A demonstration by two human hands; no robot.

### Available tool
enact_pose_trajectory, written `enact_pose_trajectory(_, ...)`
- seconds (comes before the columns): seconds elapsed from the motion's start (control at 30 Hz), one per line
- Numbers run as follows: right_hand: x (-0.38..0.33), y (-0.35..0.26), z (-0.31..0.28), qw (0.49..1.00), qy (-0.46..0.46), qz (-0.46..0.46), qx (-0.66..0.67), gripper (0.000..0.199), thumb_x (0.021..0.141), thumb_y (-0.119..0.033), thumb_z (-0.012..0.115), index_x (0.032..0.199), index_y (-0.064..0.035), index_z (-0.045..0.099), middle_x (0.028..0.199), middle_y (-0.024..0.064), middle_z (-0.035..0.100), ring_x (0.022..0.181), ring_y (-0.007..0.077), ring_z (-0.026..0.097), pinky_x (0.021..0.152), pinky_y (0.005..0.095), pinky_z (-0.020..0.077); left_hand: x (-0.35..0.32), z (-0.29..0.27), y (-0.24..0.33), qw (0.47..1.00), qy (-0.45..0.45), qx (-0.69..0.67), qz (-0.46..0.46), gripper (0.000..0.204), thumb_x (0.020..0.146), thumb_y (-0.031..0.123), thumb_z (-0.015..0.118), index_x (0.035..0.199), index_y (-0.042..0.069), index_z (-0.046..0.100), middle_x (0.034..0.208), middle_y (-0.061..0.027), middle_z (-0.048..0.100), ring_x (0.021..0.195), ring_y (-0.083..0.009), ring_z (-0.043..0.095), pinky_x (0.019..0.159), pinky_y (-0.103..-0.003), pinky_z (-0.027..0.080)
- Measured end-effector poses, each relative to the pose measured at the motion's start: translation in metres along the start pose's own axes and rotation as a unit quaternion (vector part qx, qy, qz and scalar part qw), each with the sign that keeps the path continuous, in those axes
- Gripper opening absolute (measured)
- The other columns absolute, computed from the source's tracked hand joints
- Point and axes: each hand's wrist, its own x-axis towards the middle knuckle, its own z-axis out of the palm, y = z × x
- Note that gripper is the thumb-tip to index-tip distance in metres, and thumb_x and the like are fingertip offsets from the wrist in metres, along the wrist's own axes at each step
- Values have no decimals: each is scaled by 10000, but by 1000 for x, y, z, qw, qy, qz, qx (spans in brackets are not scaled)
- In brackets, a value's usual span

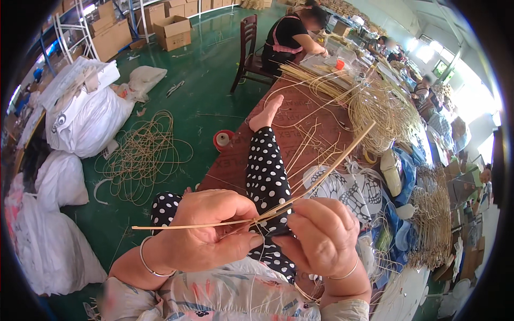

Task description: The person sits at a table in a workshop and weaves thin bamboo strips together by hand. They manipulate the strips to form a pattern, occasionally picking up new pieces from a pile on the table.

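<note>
In front of my lap, my left hand [211, 227] pinches light bamboo strips [342, 156] where they cross. One thin strip end [176, 227] sticks out to the left past the wrist, and a longer bundle slants up to the right. A fine pale strand [262, 238] hangs from the crossing. Just right of it, my right hand [324, 235] is closed, thumb and fingers drawn together beside the strips. Whatever lies between those fingertips is too small or dark to make out. Beneath both hands are my legs in black trousers with white dots [267, 166], one bare foot resting on the table.
A reddish-brown table [235, 166] carries loose bamboo sticks [316, 152], a large bundle of strips [380, 107] and butterfly-wing-patterned pieces [342, 187]. On the green floor lie a tangled coil [144, 160] and white sacks [91, 117]. Beyond, a co-worker [294, 37] sits near a wooden chair [249, 48].
</note>
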Motion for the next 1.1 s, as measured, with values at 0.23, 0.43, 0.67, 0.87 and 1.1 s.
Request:
enact_pose_trajectory(0.23, 9, 6, 2, 994, -23, -101, -43, 249, 612, -89, 650, 821, -3, 544, 827, 75, 562, 663, 148, 527, 420, 213, 352, -1, 3, -4, 997, -31, -63, -40, 223, 618, 67, 714, 782, -2, 581, 649, -21, 545, 535, -53, 470, 471, -190, 351)
enact_pose_trajectory(0.43, 8, 13, 5, 996, -52, -71, 21, 261, 606, -88, 675, 809, 0, 538, 769, 73, 551, 609, 175, 536, 423, 253, 391, 0, 3, -4, 994, -62, -72, -51, 219, 704, 33, 678, 883, -37, 573, 729, -20, 566, 628, -33, 500, 519, -176, 408)
enact_pose_trajectory(0.67, 8, 28, 4, 923, -186, 150, 301, 187, 612, -52, 703, 730, -38, 558, 646, 83, 557, 554, 232, 560, 480, 307, 434, 1, 0, -23, 978, -56, -160, -121, 201, 752, 17, 629, 930, -48, 563, 808, -47, 596, 717, -61, 543, 630, -198, 452)
enact_pose_trajectory(0.87, -9, 39, 24, 884, -147, 349, 273, 90, 677, -19, 648, 703, -6, 563, 605, 88, 545, 547, 192, 554, 510, 270, 432, -21, -13, -70, 977, 4, -113, -180, 232, 792, 64, 617, 996, -18, 543, 801, -11, 588, 703, -66, 544, 629, -208, 456)
enact_pose_trajectory(1.1, -41, 50, 78, 732, -79, 532, 418, 74, 769, -39, 599, 830, 3, 596, 781, 26, 596, 690, 92, 536, 594, 221, 436, -105, -35, -95, 950, 165, 138, -228, 91, 831, 87, 549, 814, 0, 564, 573, -55, 539, 517, -104, 518, 491, -243, 415)
